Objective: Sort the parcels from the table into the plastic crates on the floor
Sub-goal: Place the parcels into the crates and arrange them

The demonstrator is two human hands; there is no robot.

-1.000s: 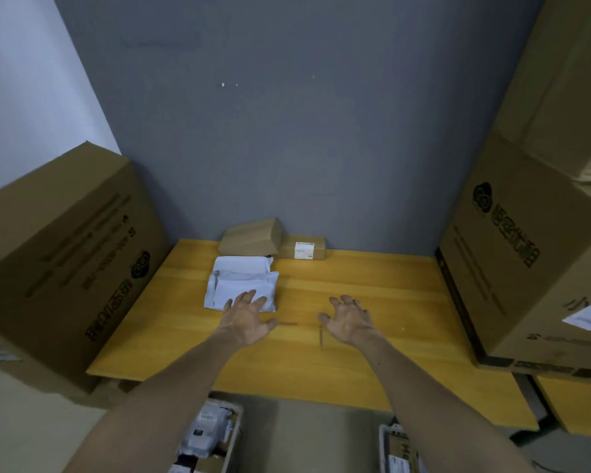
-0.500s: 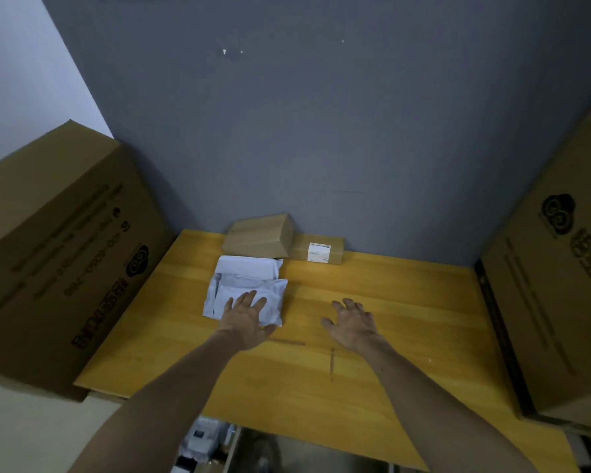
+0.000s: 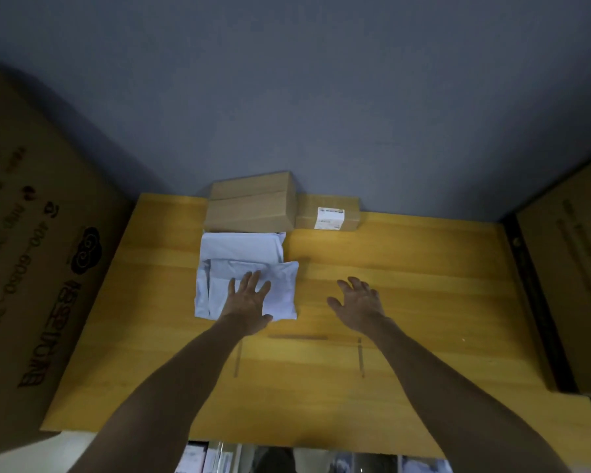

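The nearer white parcel point(image 3: 282, 288) lies on the wooden table point(image 3: 423, 285), overlapping a second white parcel point(image 3: 243, 247) in front of a brown box point(image 3: 251, 206). The left hand point(image 3: 248, 303) rests flat on it, fingers spread; the right hand point(image 3: 357, 302), also spread, holds nothing beside it.

The table point(image 3: 423, 268) is smooth yellow wood with a faint sheen. The mailers point(image 3: 243, 247) look like thin, creased white plastic, and the boxes point(image 3: 253, 206) are matt brown cardboard, one bearing a paper label point(image 3: 330, 218).
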